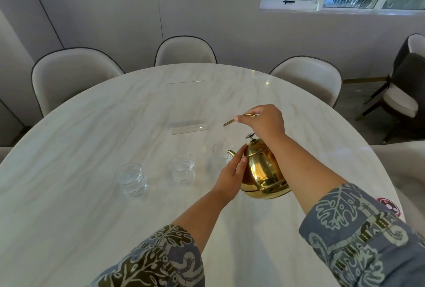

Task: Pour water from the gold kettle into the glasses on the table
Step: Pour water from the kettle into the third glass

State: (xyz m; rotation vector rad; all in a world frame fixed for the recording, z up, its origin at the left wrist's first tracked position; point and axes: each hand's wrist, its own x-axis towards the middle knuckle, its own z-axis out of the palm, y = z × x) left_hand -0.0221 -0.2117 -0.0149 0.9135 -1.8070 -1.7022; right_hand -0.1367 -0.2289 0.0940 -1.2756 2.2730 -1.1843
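Note:
A gold kettle [262, 171] hangs tilted to the left above the marble table [92, 126], its spout over the rim of the right glass [220, 155]. My right hand [264, 121] grips the kettle's thin gold handle from above. My left hand [232, 171] lies flat against the kettle's left side, fingers together, beside the spout. Two more clear glasses stand in a row to the left: the middle glass [182, 167] and the left glass [130, 178], both with water in them. No stream of water can be made out.
A clear acrylic stand [188, 127] sits behind the glasses at the table's middle. White chairs [76, 75] ring the far edge. A dark chair [407, 84] stands at the right. A round red and black sticker [389, 206] lies near the table's right edge.

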